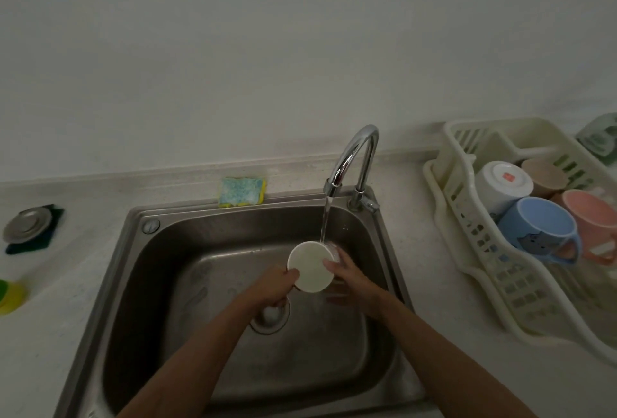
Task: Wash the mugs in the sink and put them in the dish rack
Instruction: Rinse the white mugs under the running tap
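Head: left hand (273, 288), right hand (349, 279) grip round cream mug (310, 267) over steel sink (200, 250).

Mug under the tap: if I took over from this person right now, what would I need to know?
Left hand and right hand both grip the cream mug, base toward the camera, under running water over the sink.
Done: white mug, tan mug, blue mug and pink mug sit in the dish rack.
Left: finish rinsing, shut the tap, rack this mug. No other mug shows in the sink.
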`<state>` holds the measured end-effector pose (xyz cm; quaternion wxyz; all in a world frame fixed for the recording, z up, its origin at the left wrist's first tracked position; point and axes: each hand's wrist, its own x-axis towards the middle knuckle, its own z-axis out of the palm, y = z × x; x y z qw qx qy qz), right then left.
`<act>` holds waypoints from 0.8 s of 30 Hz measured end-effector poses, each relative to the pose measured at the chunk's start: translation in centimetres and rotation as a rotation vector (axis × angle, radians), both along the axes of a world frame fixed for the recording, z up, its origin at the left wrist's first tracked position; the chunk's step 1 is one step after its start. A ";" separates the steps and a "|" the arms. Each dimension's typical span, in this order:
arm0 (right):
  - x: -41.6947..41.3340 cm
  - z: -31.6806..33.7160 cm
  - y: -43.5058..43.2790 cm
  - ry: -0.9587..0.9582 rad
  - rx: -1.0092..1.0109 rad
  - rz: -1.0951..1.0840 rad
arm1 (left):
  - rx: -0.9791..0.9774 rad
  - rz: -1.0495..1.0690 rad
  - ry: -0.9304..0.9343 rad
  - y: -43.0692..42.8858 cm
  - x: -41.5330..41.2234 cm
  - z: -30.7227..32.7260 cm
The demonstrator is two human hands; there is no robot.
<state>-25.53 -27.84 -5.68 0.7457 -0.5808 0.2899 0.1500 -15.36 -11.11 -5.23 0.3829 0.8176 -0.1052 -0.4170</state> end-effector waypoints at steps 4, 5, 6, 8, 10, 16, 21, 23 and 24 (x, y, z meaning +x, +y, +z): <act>-0.3 -0.2 -1.2 0.060 0.199 -0.161 | -0.119 0.060 0.239 0.0 0.2 -0.1; -0.2 -0.4 -1.5 0.080 0.202 -0.163 | -0.141 0.033 0.269 -0.1 0.3 0.2; -0.1 -0.2 -1.8 0.086 0.211 -0.157 | -0.154 0.002 0.293 -0.2 0.4 0.5; 0.2 0.2 -2.1 0.067 0.249 -0.168 | -0.167 -0.051 0.327 -0.6 0.7 1.0; 0.6 1.0 -2.3 0.045 0.270 -0.187 | -0.162 -0.074 0.333 -1.1 0.9 1.2; 1.0 1.8 -2.7 0.006 0.185 -0.121 | -0.046 -0.069 0.173 -2.0 0.3 -0.1; 1.4 2.5 -2.1 0.013 -0.095 -0.249 | -0.110 0.238 0.108 -3.6 -0.4 -1.0; 1.7 2.3 -1.8 -0.027 -0.301 -0.234 | -0.240 0.417 0.237 -4.1 -0.7 -0.6; 1.9 2.1 -1.8 -0.047 -0.377 -0.227 | -0.298 0.446 0.274 -4.1 -0.9 -0.3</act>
